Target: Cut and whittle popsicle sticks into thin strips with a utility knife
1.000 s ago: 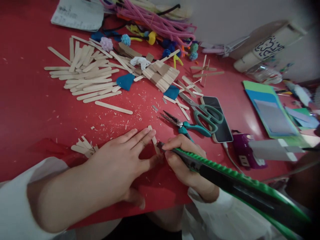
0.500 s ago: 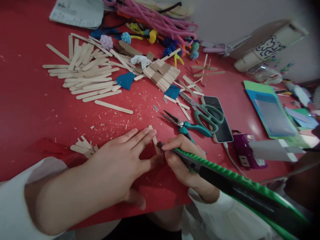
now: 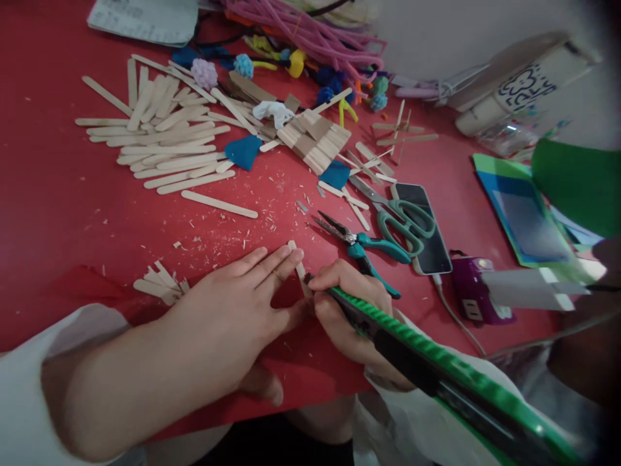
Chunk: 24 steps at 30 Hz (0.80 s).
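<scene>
My left hand [image 3: 237,304] lies flat on the red table with fingers stretched. Its fingertips and thumb press down a wooden craft stick [image 3: 299,268], whose lower part is partly hidden. Closed around a green and black utility knife [image 3: 388,330], my right hand [image 3: 347,310] keeps the knife's front end at the stick, just right of my left fingers. The blade is hard to make out. Left of my left wrist lies a small bunch of cut stick pieces [image 3: 160,285]. Wood shavings [image 3: 252,230] are scattered beyond my fingers.
Pliers [image 3: 359,243] lie beyond my right hand, near scissors [image 3: 405,220] resting partly on a phone [image 3: 427,243]. A pile of craft sticks [image 3: 169,139] is at the far left, pink pipe cleaners [image 3: 310,32] behind. A purple device [image 3: 480,291] stands right, near a green sheet [image 3: 577,184].
My right hand and the knife have shifted slightly left and toward me along the stick. A green sheet has come into view at the right. My left hand stays on the stick.
</scene>
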Tool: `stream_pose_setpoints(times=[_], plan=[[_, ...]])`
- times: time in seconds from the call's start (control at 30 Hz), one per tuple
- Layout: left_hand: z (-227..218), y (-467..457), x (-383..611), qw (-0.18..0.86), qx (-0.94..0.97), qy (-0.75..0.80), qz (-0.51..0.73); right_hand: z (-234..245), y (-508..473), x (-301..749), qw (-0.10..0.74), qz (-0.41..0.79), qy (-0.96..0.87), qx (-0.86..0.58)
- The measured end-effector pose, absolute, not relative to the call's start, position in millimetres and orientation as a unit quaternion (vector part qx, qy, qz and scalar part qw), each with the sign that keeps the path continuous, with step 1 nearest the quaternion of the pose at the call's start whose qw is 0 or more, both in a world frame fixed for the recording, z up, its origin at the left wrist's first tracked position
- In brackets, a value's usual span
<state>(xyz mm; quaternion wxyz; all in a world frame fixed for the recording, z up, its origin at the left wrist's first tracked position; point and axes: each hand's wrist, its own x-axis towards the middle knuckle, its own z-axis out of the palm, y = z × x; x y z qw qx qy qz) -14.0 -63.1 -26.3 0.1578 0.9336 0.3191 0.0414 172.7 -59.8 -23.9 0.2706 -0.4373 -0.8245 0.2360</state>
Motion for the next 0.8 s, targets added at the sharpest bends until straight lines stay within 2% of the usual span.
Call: stream_pose_setpoints(times=[0.5, 0.7, 0.8], plan=[[-31.8, -72.4, -13.9, 0.114, 0.934, 0.329, 0.081, -25.6, -56.7, 170.6, 0.285, 0.265, -0.821, -0.418], [-29.6, -71.2, -12.1, 0.129, 0.941, 0.312, 0.037, -21.9, -55.8, 171.4, 0.288, 0.275, -0.809, -0.432], [-27.2, -69.3, -12.0, 0.134, 0.936, 0.325, 0.032, -24.0, -58.7, 173.7, 0.321, 0.286, -0.786, -0.444]])
